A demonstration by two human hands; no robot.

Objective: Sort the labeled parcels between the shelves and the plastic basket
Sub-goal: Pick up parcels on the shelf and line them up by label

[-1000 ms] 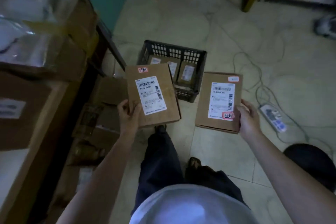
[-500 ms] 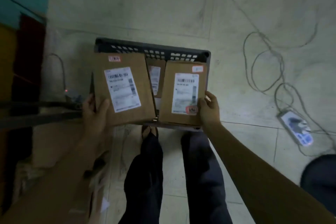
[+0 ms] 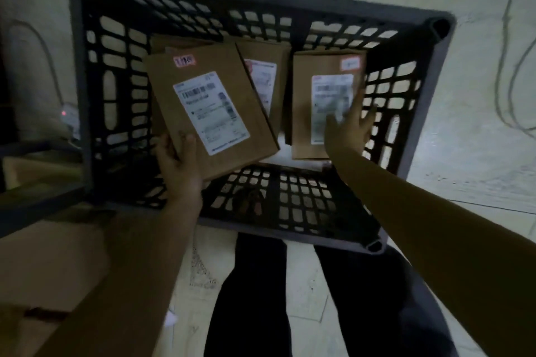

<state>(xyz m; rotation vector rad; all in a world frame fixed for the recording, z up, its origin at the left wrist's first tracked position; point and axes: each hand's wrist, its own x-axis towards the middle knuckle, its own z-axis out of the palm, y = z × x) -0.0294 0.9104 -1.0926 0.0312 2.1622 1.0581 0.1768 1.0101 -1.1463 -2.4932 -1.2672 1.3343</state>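
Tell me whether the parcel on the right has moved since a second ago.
Yes. The right parcel has gone from over the floor right of the basket to inside it, near its right wall; the right hand is open over it.

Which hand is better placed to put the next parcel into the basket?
Left. The left hand grips a labeled parcel, tilted, over the basket. The right hand is open, fingers spread, holding nothing, above another parcel lying inside.
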